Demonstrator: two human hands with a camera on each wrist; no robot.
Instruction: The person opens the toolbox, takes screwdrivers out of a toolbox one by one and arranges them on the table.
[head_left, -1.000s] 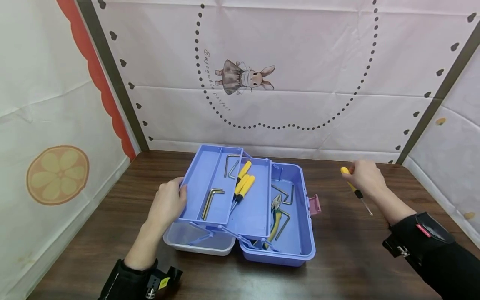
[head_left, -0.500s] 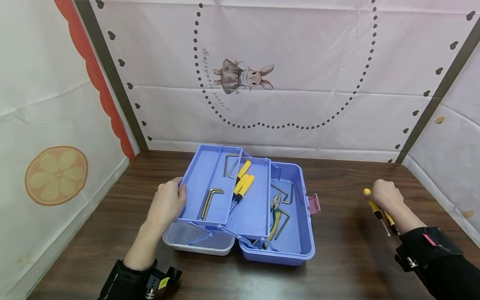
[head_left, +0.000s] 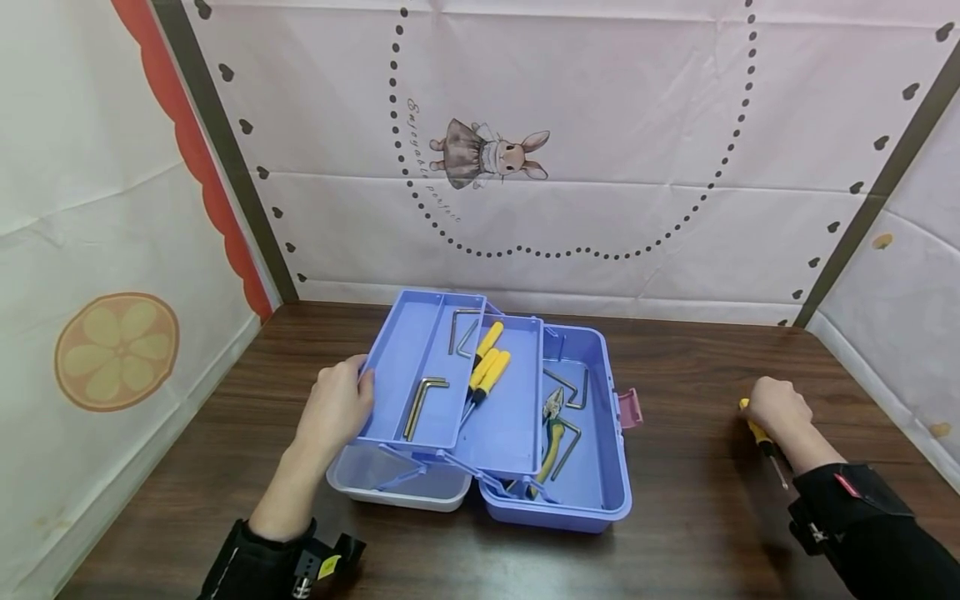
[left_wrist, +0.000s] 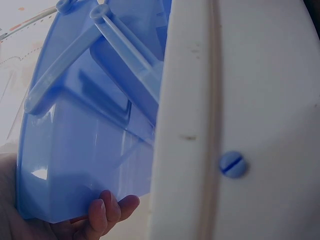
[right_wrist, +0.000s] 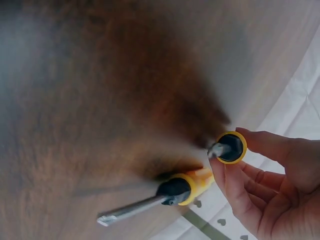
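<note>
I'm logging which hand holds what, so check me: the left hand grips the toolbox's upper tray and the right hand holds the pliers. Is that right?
Not quite: the right hand holds a yellow-and-black screwdriver, as the right wrist view shows; the pliers lie in the toolbox. The rest stands.

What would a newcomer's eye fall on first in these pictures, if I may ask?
Probably the open blue toolbox near the middle of the brown table, with yellow tool handles bright in its middle tray. After that, likely the right grip toward the table's right side, pinching a yellow-and-black screwdriver; the right wrist view shows another screwdriver nearby.
</note>
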